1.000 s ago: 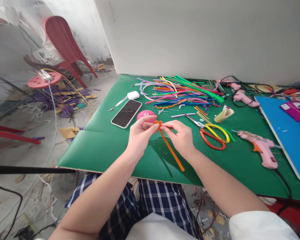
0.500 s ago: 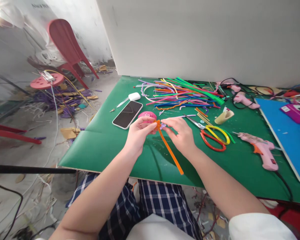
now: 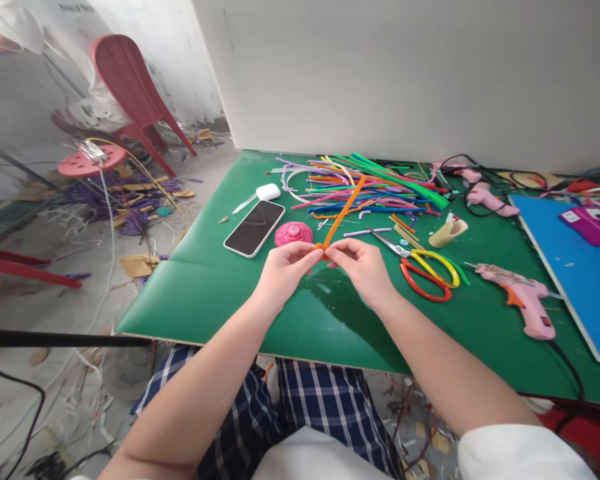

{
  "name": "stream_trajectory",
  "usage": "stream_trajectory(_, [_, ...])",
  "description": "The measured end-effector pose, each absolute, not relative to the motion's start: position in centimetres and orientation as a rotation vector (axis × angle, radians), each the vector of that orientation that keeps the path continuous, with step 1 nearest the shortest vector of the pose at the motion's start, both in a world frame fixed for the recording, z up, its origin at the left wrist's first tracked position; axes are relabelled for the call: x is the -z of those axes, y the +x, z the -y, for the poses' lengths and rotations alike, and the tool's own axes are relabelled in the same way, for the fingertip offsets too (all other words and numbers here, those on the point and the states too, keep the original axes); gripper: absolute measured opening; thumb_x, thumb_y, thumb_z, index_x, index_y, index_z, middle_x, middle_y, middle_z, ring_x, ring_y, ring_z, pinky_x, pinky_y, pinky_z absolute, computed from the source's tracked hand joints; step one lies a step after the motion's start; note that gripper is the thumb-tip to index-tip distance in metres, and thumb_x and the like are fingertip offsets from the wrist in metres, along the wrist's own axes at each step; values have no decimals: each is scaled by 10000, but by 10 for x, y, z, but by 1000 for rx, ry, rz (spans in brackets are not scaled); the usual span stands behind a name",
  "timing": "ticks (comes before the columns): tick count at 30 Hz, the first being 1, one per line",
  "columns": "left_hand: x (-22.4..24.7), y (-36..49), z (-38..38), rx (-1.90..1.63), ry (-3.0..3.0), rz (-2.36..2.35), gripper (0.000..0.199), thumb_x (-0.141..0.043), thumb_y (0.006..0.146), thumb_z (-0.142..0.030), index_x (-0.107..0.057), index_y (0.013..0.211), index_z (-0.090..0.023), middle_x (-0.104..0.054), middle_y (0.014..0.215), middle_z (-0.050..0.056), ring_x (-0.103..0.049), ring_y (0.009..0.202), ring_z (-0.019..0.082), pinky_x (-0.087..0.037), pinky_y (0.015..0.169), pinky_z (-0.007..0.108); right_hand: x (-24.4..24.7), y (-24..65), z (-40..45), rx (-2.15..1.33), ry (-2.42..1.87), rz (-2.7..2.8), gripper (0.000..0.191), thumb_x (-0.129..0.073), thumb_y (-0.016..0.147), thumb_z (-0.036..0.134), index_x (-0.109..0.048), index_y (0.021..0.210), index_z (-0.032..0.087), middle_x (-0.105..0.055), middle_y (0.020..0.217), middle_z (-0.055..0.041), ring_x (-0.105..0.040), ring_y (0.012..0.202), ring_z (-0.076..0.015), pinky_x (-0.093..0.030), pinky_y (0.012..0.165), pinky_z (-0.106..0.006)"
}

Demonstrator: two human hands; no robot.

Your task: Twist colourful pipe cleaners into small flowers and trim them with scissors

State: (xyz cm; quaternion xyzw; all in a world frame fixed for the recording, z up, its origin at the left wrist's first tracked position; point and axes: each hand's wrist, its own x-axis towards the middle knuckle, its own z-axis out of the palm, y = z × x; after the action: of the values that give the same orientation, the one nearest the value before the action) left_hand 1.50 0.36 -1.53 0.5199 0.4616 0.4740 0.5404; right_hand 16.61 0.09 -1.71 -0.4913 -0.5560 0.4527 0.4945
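Note:
Between my two hands is an orange pipe cleaner (image 3: pixel 345 211), its long free end slanting up and away to the right. My left hand (image 3: pixel 289 270) pinches its bent lower end between thumb and forefinger. From the other side my right hand (image 3: pixel 357 268) pinches it at nearly the same spot. Fingertips hide most of the bent part. Just beyond my left hand lies a pink coiled disc (image 3: pixel 293 234) on the green table (image 3: pixel 195 287). A short lilac pipe cleaner (image 3: pixel 367 233) rests beyond my right hand.
Scissors (image 3: pixel 425 267) with red and yellow handles lie right of my hands, near a pink glue gun (image 3: pixel 523 297). A phone (image 3: pixel 255 228) and white case (image 3: pixel 268 192) are at left. Several coloured pipe cleaners (image 3: pixel 380 187) pile behind. A blue board (image 3: pixel 575 280) lies far right.
The orange pipe cleaner's free end has swung from pointing down toward me to pointing up and away. My hands have come closer together and nearer me, uncovering the pink disc.

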Motion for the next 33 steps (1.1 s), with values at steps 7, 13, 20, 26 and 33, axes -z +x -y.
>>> stream_trajectory(7, [18, 14, -6, -1118, 1051, -1010, 246, -717, 633, -379, -680, 705, -147, -641, 630, 20, -564, 578, 104, -454, 575, 228, 19, 168, -2, -1182, -1115, 1287, 191, -659, 704, 366, -671, 779, 191, -670, 749, -5, -619, 709, -141, -533, 640, -283])
stream_trajectory(13, [16, 14, -4, -1110, 1155, -1020, 219, -712, 650, -345, -665, 689, -135, -619, 601, 3, -544, 579, 94, -429, 588, 219, 19, 168, -2, -1164, -1121, 1328, 162, -676, 695, 340, -681, 765, 194, -670, 720, 10, -606, 634, -112, -534, 630, -263])
stream_trajectory(20, [15, 13, -5, -1097, 1144, -999, 238, -701, 658, -363, -664, 685, -129, -623, 608, 4, -544, 580, 93, -432, 601, 228, 16, 167, 2, -858, -1194, 1510, 159, -647, 726, 343, -697, 821, 226, -697, 822, -10, -638, 687, -149, -520, 670, -301])
stream_trajectory(26, [16, 9, -7, -1113, 1134, -978, 217, -721, 643, -339, -680, 695, -133, -633, 593, 3, -544, 554, 88, -442, 578, 226, 14, 169, 4, -619, -1100, 1704, 90, -599, 786, 286, -674, 813, 244, -676, 811, 4, -621, 744, -137, -503, 676, -271])
stream_trajectory(33, [16, 9, -7, -1114, 1168, -978, 219, -728, 635, -340, -676, 686, -133, -635, 572, 1, -550, 543, 92, -449, 573, 228, 15, 169, 5, -639, -1097, 1713, 81, -592, 792, 282, -659, 815, 243, -669, 808, 9, -615, 710, -128, -500, 672, -268])
